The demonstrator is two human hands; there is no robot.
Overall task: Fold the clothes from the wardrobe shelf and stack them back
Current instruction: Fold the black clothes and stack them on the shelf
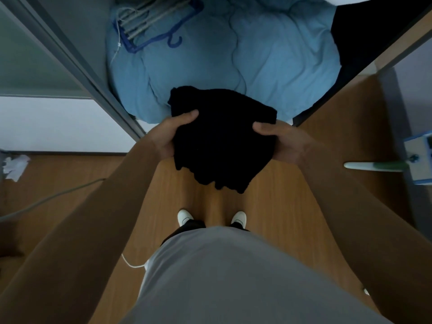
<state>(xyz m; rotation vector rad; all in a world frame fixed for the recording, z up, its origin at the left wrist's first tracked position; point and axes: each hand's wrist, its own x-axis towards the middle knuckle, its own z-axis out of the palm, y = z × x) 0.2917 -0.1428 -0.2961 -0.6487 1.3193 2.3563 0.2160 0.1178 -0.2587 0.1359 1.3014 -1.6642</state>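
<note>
- A grey metal sliding-door frame (77, 66) slants along the left side of the wardrobe opening.
- A bundle of blue plastic hangers with grey bars (152, 26) is seen far left, resting on the quilt.
- The left hand (174, 134) is clamped on the left edge of the garment, thumb on top. The fingers are hidden beneath.
- The black, soft, knit-looking folded garment (222, 141) is held in the air between the two hands, at the near edge of the opening.
  - Its long axis runs roughly near to far.
  - Its loose, wavy hems hang at the near end.
- A puffy, stitched light-blue quilt (268, 54) lies just beyond the garment's far end, so the way to set the garment down is judged to be forward.
- The right hand (282, 141) grips the right edge in the same way, thumb on top. Neither hand is judged nearer.
- A brown wooden wardrobe panel (350, 127) stands to the right.
</note>
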